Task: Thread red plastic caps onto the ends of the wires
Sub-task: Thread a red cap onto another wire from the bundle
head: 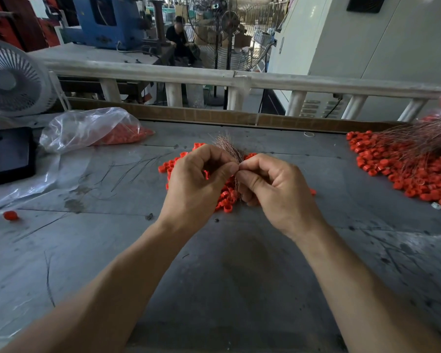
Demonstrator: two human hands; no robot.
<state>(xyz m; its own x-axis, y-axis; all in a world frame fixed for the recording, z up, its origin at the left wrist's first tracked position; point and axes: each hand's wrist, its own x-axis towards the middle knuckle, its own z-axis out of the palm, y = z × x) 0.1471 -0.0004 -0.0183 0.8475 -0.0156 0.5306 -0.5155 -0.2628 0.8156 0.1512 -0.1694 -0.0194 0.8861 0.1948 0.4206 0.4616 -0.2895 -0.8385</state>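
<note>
A bundle of thin coppery wires [228, 146] fans upward between my two hands at the table's middle. My left hand [196, 184] curls round the bundle, and a red cap [206, 174] peeks out under its fingers. My right hand [270, 184] pinches wire ends where its thumb meets the left thumb. A loose pile of red plastic caps [223, 197] lies on the grey table [229, 263] right beneath both hands, partly hidden by them.
A heap of capped wires [402, 161] lies at the right. A clear bag of red caps [97, 131] sits back left beside a white fan [10, 80] and a black tray [8, 156]. One stray cap [10, 215] lies at the left. A person sits far behind the railing.
</note>
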